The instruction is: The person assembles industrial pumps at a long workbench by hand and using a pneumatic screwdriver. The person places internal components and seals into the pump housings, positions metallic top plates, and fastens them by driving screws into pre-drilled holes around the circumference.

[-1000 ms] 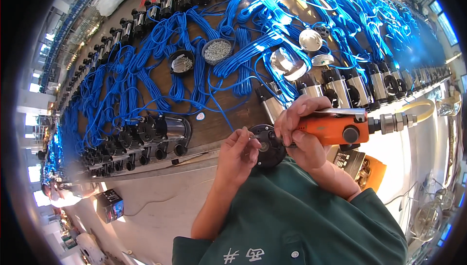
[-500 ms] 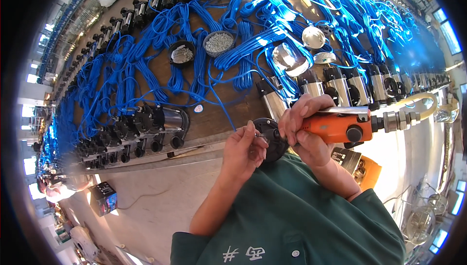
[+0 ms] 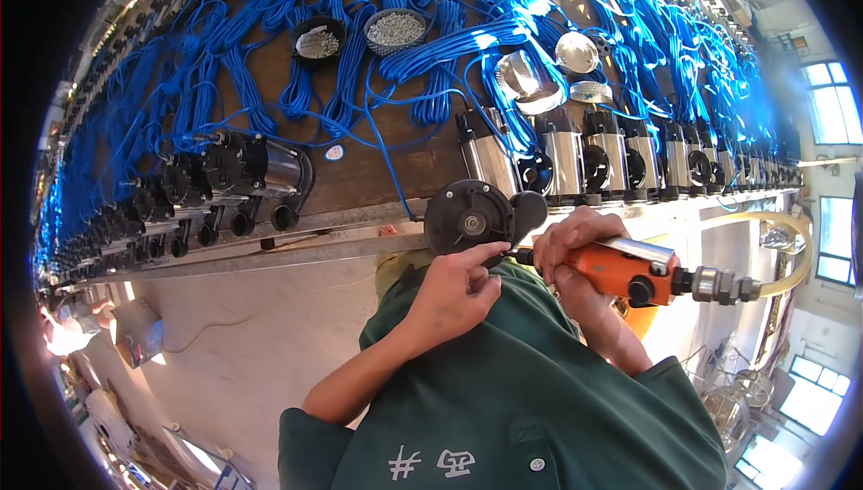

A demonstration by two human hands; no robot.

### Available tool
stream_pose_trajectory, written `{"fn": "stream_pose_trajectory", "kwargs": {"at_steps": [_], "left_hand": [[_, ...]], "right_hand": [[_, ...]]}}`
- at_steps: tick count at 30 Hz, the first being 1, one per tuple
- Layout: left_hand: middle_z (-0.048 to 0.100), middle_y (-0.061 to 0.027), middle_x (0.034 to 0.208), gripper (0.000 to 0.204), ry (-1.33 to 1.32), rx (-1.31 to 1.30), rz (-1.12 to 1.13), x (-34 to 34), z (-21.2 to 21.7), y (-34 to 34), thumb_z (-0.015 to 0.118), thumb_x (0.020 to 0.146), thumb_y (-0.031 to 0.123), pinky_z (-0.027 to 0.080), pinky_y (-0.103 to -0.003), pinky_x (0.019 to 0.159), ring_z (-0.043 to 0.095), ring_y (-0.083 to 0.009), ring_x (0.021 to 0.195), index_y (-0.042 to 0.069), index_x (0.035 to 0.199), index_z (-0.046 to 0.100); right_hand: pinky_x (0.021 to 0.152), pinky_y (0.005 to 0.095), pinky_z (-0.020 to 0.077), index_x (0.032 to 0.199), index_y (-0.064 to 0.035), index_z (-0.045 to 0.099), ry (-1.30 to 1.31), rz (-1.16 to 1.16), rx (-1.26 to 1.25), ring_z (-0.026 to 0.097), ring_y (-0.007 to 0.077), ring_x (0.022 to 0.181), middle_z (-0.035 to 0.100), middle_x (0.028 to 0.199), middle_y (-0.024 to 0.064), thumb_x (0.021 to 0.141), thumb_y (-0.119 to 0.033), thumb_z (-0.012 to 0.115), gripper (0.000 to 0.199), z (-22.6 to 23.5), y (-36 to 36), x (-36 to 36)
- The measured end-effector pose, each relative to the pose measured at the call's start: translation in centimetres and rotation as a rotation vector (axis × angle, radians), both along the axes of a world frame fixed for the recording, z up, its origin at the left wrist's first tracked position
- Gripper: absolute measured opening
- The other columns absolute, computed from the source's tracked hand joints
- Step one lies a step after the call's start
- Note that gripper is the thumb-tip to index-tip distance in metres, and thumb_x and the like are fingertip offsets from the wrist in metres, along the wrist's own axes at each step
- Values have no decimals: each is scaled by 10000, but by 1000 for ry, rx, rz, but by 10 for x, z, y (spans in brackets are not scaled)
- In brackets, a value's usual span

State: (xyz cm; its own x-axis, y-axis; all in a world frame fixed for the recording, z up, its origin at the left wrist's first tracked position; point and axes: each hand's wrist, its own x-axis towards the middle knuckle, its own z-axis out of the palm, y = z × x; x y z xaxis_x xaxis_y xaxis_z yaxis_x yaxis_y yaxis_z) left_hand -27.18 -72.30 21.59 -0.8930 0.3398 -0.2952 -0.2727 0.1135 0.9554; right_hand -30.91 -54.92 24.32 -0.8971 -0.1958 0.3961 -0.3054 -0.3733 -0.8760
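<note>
My right hand [image 3: 580,261] is wrapped round an orange pneumatic screwdriver [image 3: 620,272], held nearly level with its bit pointing left. The bit reaches the lower right side of a black round pump end [image 3: 467,220], which faces up in front of my body at the bench edge. My left hand [image 3: 457,290] lies just below that pump end. Its index finger stretches to the lower rim beside the bit, while the other fingers curl in; whatever they hold is hidden. A blue cable [image 3: 382,144] runs down to the left side of the pump end.
Silver-and-black pumps [image 3: 562,162] line the bench edge on the right, more pumps [image 3: 256,166] on the left. Blue cable coils [image 3: 449,54] cover the bench around two bowls of small parts [image 3: 395,31]. A pale air hose [image 3: 800,247] curves behind the screwdriver. A box [image 3: 139,333] stands on the floor.
The pump end has turned to show its round face. My left hand has gone from a raised pinch to lying below it, index finger out. The screwdriver sits slightly lower in the view.
</note>
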Motion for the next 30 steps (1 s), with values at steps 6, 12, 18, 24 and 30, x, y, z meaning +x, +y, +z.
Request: {"fn": "stream_pose_trajectory", "kwargs": {"at_steps": [6, 12, 18, 24, 30], "left_hand": [[543, -66, 544, 227, 347, -569, 133, 12, -13, 7, 685, 793, 161, 405, -339, 468, 540, -209, 474, 87, 1002, 637], [598, -73, 602, 202, 517, -654, 194, 15, -32, 4, 716, 770, 248, 422, -382, 465, 599, -270, 545, 105, 843, 594], [590, -45, 613, 96, 429, -418, 258, 17, -29, -4, 669, 816, 153, 423, -342, 472, 586, -222, 543, 105, 867, 602], [588, -82, 997, 174, -198, 681, 848, 20, -44, -55, 448, 931, 28, 468, -211, 715, 583, -147, 851, 9, 1078, 540], [624, -195, 1096, 235, -350, 863, 797, 18, -42, -69, 422, 960, 46, 561, -321, 774, 660, -266, 893, -32, 1159, 519]], "right_hand": [[558, 298, 462, 973, -51, 420, 47, 24, 297, 495, 141, 536, 475, 792, 90, 754, 84, 527, 278, 0, -5, 2], [528, 294, 468, 904, -31, 456, 73, 65, 359, 511, 152, 528, 493, 734, 102, 710, 124, 510, 254, 2, -17, -2], [543, 290, 478, 931, -22, 473, 89, 55, 403, 521, 150, 542, 516, 722, 103, 711, 127, 510, 268, -5, -18, -2], [556, 299, 476, 1040, -17, 478, 86, 57, 446, 516, 142, 539, 509, 741, 99, 703, 75, 532, 353, 7, -15, -6], [623, 322, 494, 1028, -29, 442, 11, 59, 53, 529, 151, 600, 509, 817, 120, 698, 90, 489, 354, 18, -26, -14]]}}
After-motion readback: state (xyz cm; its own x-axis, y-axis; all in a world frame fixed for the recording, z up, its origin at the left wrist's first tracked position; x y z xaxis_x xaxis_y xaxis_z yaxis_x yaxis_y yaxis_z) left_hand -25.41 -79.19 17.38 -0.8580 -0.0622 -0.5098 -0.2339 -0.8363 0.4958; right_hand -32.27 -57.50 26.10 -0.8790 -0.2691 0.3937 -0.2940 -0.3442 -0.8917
